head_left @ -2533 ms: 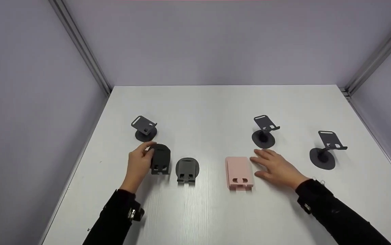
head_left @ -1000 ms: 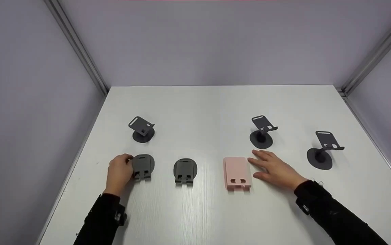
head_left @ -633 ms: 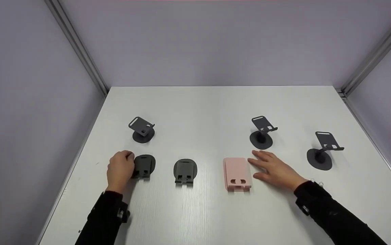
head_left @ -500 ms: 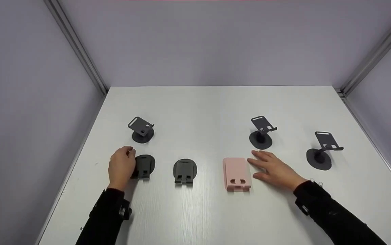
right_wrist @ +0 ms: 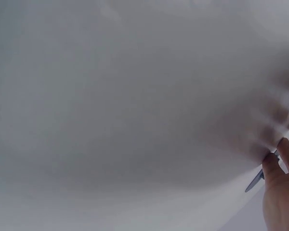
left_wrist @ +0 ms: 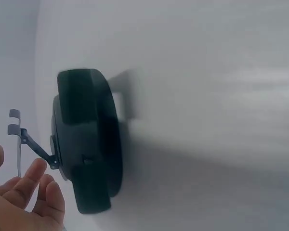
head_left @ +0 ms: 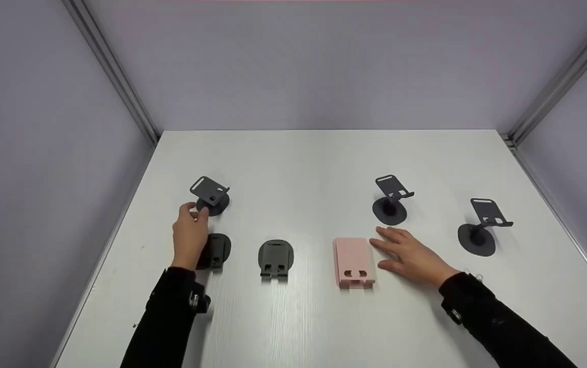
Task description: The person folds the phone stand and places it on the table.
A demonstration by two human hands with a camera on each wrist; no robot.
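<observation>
My left hand [head_left: 190, 235] reaches over the table at the left, thumb and fingers spread apart at the near edge of an unfolded dark grey phone stand [head_left: 209, 190]. In the left wrist view, that stand's arm and thin plate [left_wrist: 19, 144] rise beyond the fingers [left_wrist: 26, 185]. A folded dark phone stand [head_left: 219, 250] lies beside the left hand, which partly covers it. Another folded grey phone stand [head_left: 276, 255] is to its right. My right hand [head_left: 411, 255] rests on the table with fingers spread, fingertips right by a folded pink phone stand [head_left: 353, 260].
Two more unfolded dark phone stands stand at the right, one [head_left: 389, 204] beyond the right hand and one [head_left: 479, 230] farther right. The white table [head_left: 303, 327] meets grey panels [head_left: 293, 66] at the back and on both sides.
The left hand has set the folded dark stand down farther left, let go of it, and moved forward to the unfolded stand behind. The right hand has stayed in place.
</observation>
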